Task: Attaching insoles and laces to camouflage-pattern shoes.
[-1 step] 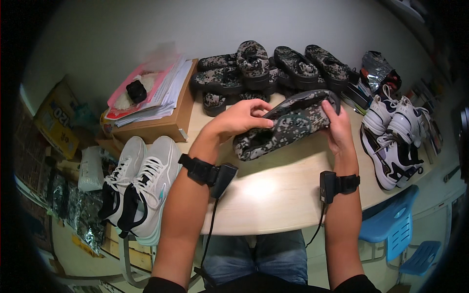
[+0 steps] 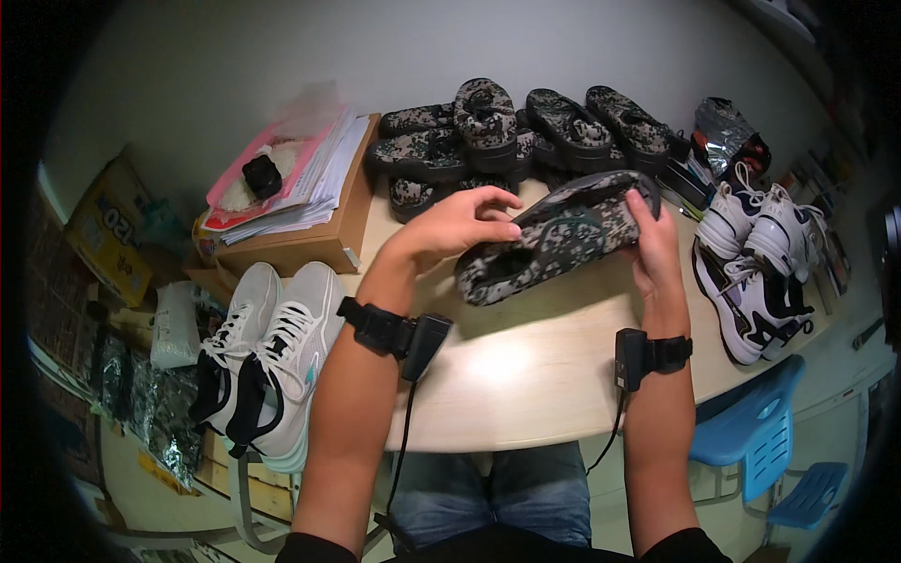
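A camouflage-patterned fabric shoe (image 2: 572, 235) is held above the middle of the table, tilted so its upper faces me and its dark sole edge points away. My right hand (image 2: 654, 239) grips its right end, thumb pressed on the fabric and the other fingers behind. At the left end, my left hand (image 2: 462, 225) curves with thumb and fingers apart; its thumb tip lies against or just over the shoe's edge. Behind it, several matching camouflage shoes (image 2: 488, 131) are piled against the wall. Black straps with small boxes and cables sit on both my forearms.
Grey-white sneakers (image 2: 300, 328) stand on the left, below a cardboard box (image 2: 357, 216) topped with papers (image 2: 324, 188) and a pink tray (image 2: 314, 155). White-and-black sneakers (image 2: 751, 300) sit at the table's (image 2: 526, 394) right edge. A blue chair (image 2: 751, 432) is lower right.
The shoe has shifted slightly right with my right hand. My left thumb has drawn back a little along the shoe's edge, and the left fingers have spread from it.
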Demonstrator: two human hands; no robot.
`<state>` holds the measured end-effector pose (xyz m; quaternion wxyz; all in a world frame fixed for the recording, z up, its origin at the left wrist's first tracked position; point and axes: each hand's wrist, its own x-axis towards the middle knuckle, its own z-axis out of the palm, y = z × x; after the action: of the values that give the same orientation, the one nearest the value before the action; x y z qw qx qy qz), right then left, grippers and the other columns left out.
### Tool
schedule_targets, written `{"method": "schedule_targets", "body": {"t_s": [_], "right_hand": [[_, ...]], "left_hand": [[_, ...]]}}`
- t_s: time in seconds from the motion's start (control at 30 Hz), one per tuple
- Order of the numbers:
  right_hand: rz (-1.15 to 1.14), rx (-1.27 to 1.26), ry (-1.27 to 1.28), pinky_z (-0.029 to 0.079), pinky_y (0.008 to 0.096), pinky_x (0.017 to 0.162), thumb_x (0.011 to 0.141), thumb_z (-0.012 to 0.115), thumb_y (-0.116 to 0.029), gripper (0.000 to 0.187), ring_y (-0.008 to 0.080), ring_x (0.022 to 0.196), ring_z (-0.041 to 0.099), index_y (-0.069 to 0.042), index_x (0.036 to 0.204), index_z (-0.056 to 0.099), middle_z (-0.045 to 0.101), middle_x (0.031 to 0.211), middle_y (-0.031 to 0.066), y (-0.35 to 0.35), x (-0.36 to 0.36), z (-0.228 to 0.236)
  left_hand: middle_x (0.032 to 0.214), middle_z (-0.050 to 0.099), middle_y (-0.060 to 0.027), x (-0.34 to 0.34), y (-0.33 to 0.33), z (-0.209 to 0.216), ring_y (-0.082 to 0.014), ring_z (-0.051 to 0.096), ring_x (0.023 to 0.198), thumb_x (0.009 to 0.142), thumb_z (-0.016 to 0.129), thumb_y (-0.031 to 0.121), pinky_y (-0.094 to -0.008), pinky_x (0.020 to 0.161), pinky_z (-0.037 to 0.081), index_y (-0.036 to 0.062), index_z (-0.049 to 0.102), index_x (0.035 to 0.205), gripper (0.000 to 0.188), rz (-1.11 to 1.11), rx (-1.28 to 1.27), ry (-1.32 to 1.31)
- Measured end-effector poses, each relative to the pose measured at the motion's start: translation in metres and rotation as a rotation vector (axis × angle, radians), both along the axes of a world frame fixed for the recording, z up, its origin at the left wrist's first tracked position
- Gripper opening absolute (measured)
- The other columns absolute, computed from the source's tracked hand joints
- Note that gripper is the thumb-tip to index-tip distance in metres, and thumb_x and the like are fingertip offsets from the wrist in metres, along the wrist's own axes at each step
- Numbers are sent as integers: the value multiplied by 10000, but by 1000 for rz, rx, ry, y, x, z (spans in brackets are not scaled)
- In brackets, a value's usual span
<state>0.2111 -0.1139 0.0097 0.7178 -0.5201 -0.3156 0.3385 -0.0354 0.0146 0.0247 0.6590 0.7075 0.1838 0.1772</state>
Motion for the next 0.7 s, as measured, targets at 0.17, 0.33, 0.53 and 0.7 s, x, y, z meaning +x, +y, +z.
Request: {"method": "schedule_targets", "body": {"t_s": [0.17,0.33,0.53,0.7], "right_hand": [[-192,205,96,548,336,597,917,593,-225,292,162,782,649,-19,1119,555,653,976,69,-4,14,-2],[-300,163,199,563,375,555,910,589,-298,321,179,789,660,-72,1134,553,656,973,37,-3,14,-4],[-65,356,381,573,363,621,930,501,-463,434,191,887,637,-104,1172,538,635,1050,61,-5,-1,7],[139,458,411,537,383,719,960,417,-467,459,245,853,614,-67,1177,476,596,941,91,-1,-17,7]], "left_hand": [[1270,472,-64,-19,-9,24,-136,472,1092,760,747,187,-281,866,452,140,415,1384,708,19,7,-28],[1285,465,-71,0,-15,18,-163,450,1152,689,791,93,-298,947,424,108,412,1376,784,142,387,-195],[1090,604,-86,6,-21,31,-151,604,940,704,783,14,-281,846,506,-23,428,1294,689,341,350,-407],[1085,619,-112,4,-21,74,-161,592,993,764,740,46,-304,914,467,-70,483,1209,527,389,421,-624]]}}
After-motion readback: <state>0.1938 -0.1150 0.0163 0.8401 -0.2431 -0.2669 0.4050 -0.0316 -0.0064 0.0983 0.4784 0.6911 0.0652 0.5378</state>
